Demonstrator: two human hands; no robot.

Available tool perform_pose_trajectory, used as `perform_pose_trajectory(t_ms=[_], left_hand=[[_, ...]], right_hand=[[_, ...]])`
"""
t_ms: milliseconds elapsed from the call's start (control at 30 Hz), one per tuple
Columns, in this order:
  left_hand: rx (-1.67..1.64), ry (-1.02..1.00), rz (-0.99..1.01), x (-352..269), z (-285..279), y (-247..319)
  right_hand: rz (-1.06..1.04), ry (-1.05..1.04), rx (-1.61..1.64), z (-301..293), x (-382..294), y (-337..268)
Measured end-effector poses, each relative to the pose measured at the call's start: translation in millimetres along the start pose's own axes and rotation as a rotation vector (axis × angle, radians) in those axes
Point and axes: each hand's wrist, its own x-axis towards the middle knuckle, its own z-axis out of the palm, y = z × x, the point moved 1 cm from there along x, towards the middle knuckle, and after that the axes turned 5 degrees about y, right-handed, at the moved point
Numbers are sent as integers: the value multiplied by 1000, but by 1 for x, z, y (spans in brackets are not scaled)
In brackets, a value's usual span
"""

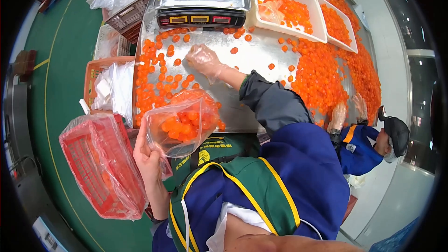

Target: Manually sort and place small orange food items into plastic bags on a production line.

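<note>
My left hand is bare and grips the rim of a clear plastic bag that holds many round orange balls, which look like egg yolks. The bag's far end rests at the near edge of the metal table. My right hand, in a clear plastic glove, is over the table below the scale, its fingers curled; whether anything is inside them is hidden. Loose orange balls lie to its left, and a large heap of them lies to the right.
A digital scale with a steel pan stands at the far side. White tubs of orange balls are right of it. An orange basket with plastic bags and a lined red crate are at the left. A co-worker works at the right.
</note>
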Motion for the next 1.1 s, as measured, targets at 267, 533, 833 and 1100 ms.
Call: perform_pose_trajectory(t_ms=[267,533,833,1100], left_hand=[[-28,8,2,1,-6,-9],[-20,-2,5,1,-9,-11],[-19,-23,-9,6,1,-3],[-105,-1,-58,22,-3,-6]], right_hand=[[-17,-77,61,64,31,-11],[30,51,118,48,70,-24],[50,40,123,68,74,-5],[158,-134,1502,-140,59,-128]])
